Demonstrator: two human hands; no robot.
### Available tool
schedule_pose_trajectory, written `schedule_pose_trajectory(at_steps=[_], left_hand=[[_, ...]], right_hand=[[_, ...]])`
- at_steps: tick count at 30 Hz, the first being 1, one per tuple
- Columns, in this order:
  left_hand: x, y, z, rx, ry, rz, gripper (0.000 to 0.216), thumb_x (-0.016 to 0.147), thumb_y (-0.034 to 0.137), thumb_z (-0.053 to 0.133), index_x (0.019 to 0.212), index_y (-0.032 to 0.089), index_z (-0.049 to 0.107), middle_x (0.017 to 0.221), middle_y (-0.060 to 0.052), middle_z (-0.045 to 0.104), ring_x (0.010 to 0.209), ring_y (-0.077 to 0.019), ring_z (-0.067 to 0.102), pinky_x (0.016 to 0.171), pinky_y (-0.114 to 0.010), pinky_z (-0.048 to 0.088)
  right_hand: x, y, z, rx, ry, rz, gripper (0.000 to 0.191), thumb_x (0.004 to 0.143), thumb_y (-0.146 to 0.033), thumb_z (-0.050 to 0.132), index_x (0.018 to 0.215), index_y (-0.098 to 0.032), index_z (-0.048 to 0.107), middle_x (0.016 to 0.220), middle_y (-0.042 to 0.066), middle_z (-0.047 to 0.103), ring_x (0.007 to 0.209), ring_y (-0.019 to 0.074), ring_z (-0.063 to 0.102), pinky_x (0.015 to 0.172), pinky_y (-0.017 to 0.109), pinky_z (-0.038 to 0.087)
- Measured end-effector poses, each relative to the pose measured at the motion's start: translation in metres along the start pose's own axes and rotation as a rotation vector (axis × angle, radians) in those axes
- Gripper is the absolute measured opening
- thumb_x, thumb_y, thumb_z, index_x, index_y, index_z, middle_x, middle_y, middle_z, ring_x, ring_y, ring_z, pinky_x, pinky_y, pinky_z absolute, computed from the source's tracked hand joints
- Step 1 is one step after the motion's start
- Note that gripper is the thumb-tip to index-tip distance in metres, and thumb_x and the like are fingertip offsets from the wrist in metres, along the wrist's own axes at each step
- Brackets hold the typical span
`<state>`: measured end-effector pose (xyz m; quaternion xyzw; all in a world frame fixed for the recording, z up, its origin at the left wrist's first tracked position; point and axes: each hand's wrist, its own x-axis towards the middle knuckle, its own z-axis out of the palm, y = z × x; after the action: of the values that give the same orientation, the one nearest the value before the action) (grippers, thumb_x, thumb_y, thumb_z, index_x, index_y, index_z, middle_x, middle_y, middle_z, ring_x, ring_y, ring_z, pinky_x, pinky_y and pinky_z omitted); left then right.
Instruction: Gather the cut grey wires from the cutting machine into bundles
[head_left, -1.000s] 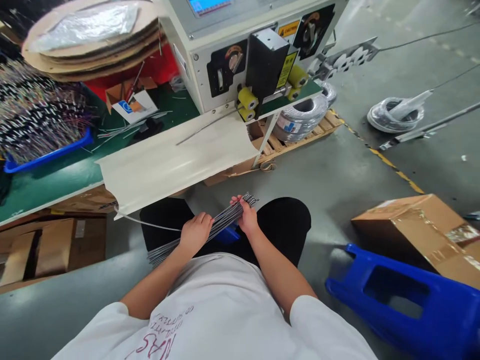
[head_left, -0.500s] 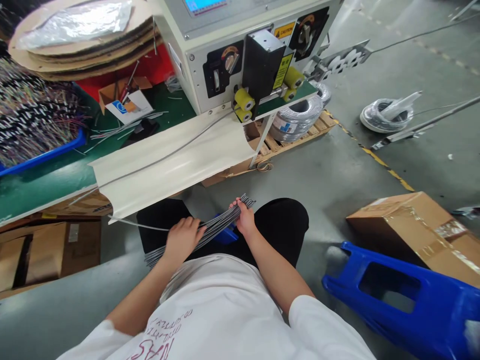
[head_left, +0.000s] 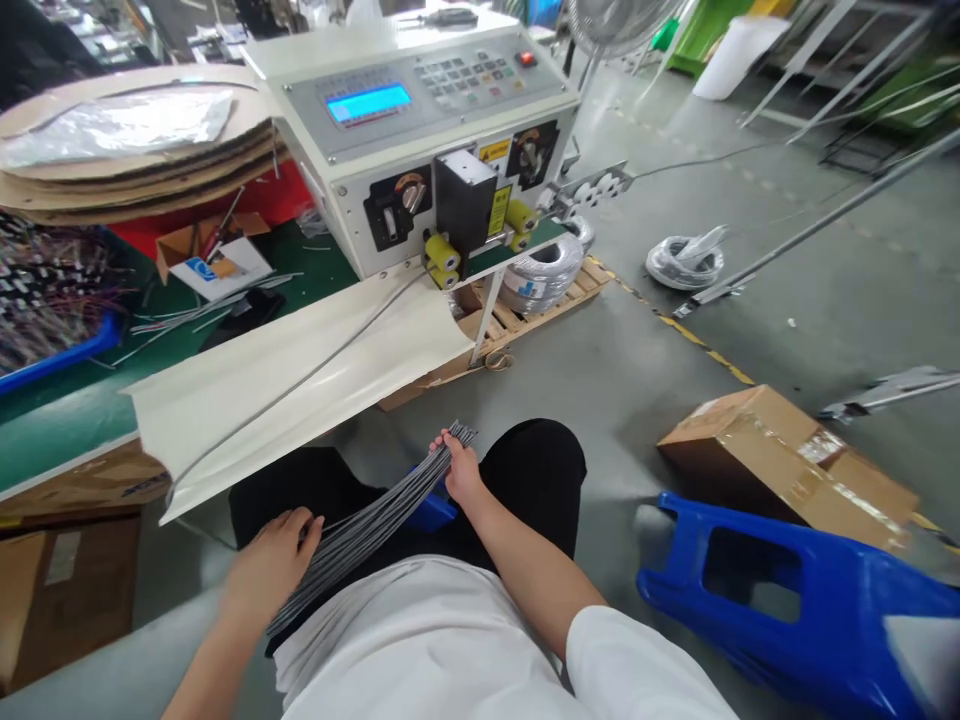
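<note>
A bundle of grey cut wires (head_left: 367, 525) lies across my lap, sagging in the middle. My right hand (head_left: 459, 472) is closed round the bundle's far end, where the wire tips fan out. My left hand (head_left: 271, 562) grips the bundle's near end, low on the left. Straight ahead stands a white wire-cutting machine (head_left: 420, 130) with a blue screen and yellow rollers (head_left: 442, 262). A single grey wire (head_left: 315, 355) runs out of it along the white curved chute (head_left: 277, 385).
A green bench (head_left: 67, 420) holds a blue tray of coloured wires (head_left: 52, 300), cardboard reels (head_left: 135, 150) and a small open box (head_left: 214, 262). A blue plastic stool (head_left: 787, 600) lies on its side at right, beside a cardboard box (head_left: 780, 465). Wire coils (head_left: 540, 275) rest on a pallet.
My left hand has slid down the bundle toward its near end, spreading my hands apart. The wire on the chute has fed out further. My head has tilted up.
</note>
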<state>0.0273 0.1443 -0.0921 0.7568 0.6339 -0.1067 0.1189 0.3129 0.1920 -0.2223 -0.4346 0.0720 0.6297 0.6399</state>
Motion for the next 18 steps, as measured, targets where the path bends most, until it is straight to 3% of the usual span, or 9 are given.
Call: schedule_pose_trajectory(at_steps=[2, 5, 7, 10, 12, 15, 18], left_hand=[[0.012, 0.017, -0.014, -0.027, 0.108, 0.179, 0.027, 0.099, 0.038, 0.039, 0.093, 0.025, 0.063, 0.090, -0.001, 0.070, 0.084, -0.0167, 0.066, 0.062, -0.027, 0.042], [0.035, 0.040, -0.043, -0.037, 0.421, 0.501, 0.015, 0.095, 0.031, 0.051, 0.091, 0.026, 0.064, 0.087, 0.001, 0.070, 0.083, -0.0166, 0.066, 0.074, -0.029, 0.046], [0.054, 0.055, -0.065, -0.044, 0.607, 0.601, 0.006, 0.091, 0.028, 0.058, 0.092, 0.026, 0.064, 0.091, 0.000, 0.070, 0.088, -0.0193, 0.066, 0.082, -0.033, 0.048], [0.087, 0.073, -0.093, -0.063, 0.794, 0.514, 0.021, 0.088, 0.031, 0.061, 0.108, 0.026, 0.063, 0.112, -0.008, 0.067, 0.110, -0.0279, 0.062, 0.100, -0.043, 0.047], [0.109, 0.081, -0.104, -0.093, 0.849, 0.410, 0.038, 0.090, 0.034, 0.058, 0.127, 0.023, 0.058, 0.127, -0.013, 0.060, 0.125, -0.0328, 0.054, 0.110, -0.050, 0.041], [0.136, 0.086, -0.107, -0.152, 0.845, 0.325, 0.059, 0.092, 0.038, 0.053, 0.147, 0.016, 0.042, 0.136, -0.020, 0.053, 0.134, -0.0364, 0.046, 0.114, -0.055, 0.036], [0.150, 0.084, -0.103, -0.168, 0.814, 0.279, 0.065, 0.094, 0.040, 0.050, 0.152, 0.014, 0.034, 0.139, -0.022, 0.051, 0.133, -0.0385, 0.045, 0.112, -0.057, 0.037]], right_hand=[[0.000, 0.002, -0.001, -0.006, 0.012, -0.010, 0.027, 0.067, -0.029, 0.080, 0.087, -0.018, 0.065, 0.068, -0.002, 0.066, 0.065, 0.0153, 0.066, 0.064, 0.029, 0.056], [0.001, 0.003, -0.003, -0.022, 0.000, -0.030, 0.029, 0.066, -0.031, 0.080, 0.086, -0.018, 0.064, 0.068, -0.001, 0.067, 0.064, 0.0154, 0.066, 0.062, 0.028, 0.055], [0.001, 0.003, -0.004, -0.024, -0.008, -0.044, 0.029, 0.066, -0.031, 0.080, 0.086, -0.018, 0.064, 0.068, -0.001, 0.067, 0.064, 0.0158, 0.066, 0.061, 0.028, 0.055], [0.000, 0.003, -0.006, -0.017, -0.009, -0.047, 0.029, 0.065, -0.032, 0.081, 0.085, -0.018, 0.064, 0.067, -0.001, 0.066, 0.064, 0.0160, 0.066, 0.061, 0.028, 0.055], [0.000, 0.003, -0.007, -0.015, -0.011, -0.045, 0.029, 0.064, -0.032, 0.081, 0.084, -0.018, 0.065, 0.067, -0.001, 0.066, 0.063, 0.0159, 0.066, 0.061, 0.028, 0.055], [0.003, 0.004, -0.009, -0.007, -0.020, -0.054, 0.029, 0.064, -0.032, 0.082, 0.083, -0.018, 0.066, 0.067, 0.000, 0.066, 0.063, 0.0161, 0.066, 0.060, 0.028, 0.054], [0.006, 0.004, -0.011, -0.006, -0.033, -0.051, 0.030, 0.064, -0.033, 0.083, 0.083, -0.018, 0.066, 0.068, 0.000, 0.066, 0.063, 0.0160, 0.066, 0.059, 0.028, 0.054]])
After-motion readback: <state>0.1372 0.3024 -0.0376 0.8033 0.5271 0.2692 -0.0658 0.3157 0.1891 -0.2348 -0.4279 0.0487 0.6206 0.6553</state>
